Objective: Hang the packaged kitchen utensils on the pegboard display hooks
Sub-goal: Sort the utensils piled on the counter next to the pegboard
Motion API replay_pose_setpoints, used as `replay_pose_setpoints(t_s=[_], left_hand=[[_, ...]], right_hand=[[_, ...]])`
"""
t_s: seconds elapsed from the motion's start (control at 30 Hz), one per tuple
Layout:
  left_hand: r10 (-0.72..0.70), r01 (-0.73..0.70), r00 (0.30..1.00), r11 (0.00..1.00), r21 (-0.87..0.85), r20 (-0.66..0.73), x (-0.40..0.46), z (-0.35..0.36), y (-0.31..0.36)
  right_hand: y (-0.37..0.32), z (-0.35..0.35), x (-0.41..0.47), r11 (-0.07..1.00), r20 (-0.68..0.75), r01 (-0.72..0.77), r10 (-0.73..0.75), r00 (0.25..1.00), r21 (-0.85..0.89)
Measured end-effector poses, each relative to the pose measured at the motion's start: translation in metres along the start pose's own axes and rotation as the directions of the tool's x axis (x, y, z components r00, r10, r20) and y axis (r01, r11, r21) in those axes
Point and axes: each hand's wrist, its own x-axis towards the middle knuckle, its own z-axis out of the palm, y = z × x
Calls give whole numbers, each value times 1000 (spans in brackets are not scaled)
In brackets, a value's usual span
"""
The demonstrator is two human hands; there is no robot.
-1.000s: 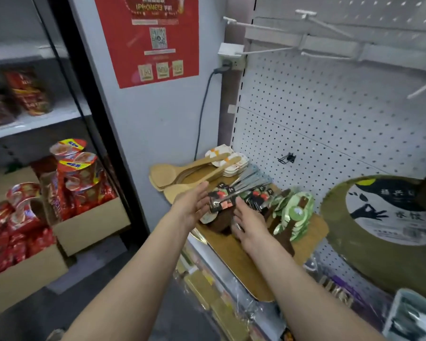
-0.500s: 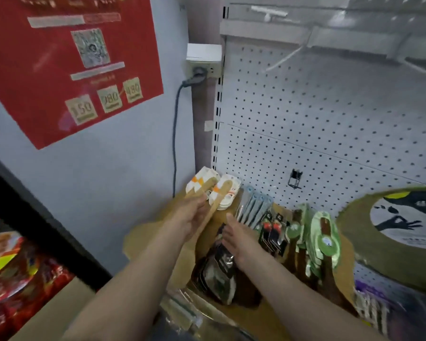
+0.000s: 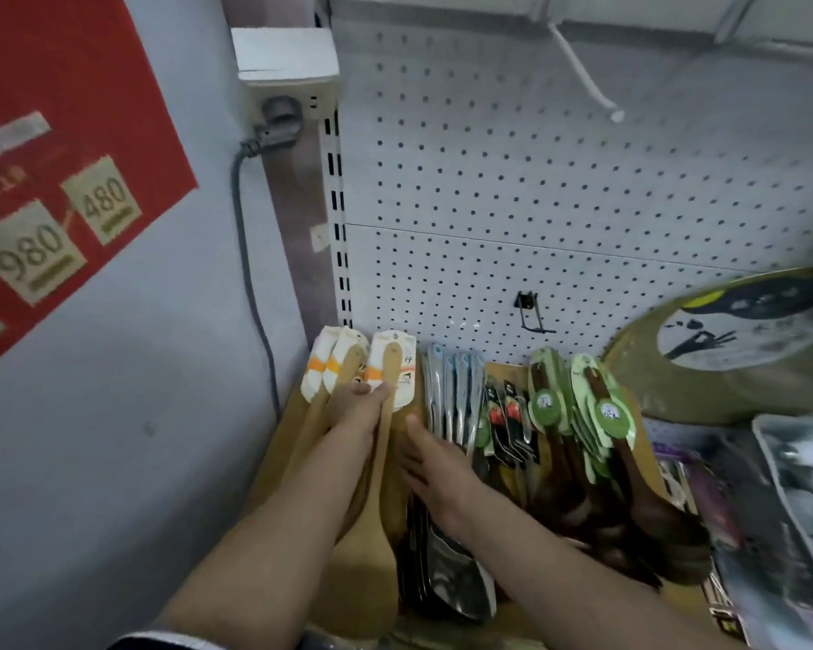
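Observation:
Several packaged utensils lie in rows on a shelf below the white pegboard. At the left are pale wooden spatulas with white and orange cards. My left hand lies on them, its fingers closed around their handles. My right hand rests flat, fingers apart, on the metal utensils with blue-tipped handles. Further right lie black-carded utensils and dark wooden spoons with green cards. A small black hook sticks out of the pegboard just above them. A long white hook projects higher up.
A round bamboo tray with a printed label leans at the right. A white socket box with a grey cable sits left of the pegboard. A red poster hangs on the grey wall. Wrapped goods fill the lower right.
The view has moved closer and tilted down onto the shelf. My left hand has slid up the wooden spatulas and closed on their handles. My right hand has shifted left onto the metal utensils.

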Motion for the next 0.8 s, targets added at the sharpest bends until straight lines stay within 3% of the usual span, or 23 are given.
replay_pose_setpoints(t_s=[0.3,0.57,0.8], left_hand=[[5,-6,1000,999,-35,-26,30,3,-12],[-70,78,997,964,-256,42,-29,-15,31],[-26,69,993,923,-378,119,-46,-26,52]], right_hand=[[1,18,4,1000,-44,-11,11,999,12],[6,21,7,998,-90,1,5,996,67],[15,30,9,984,-115,-11,32,993,177]])
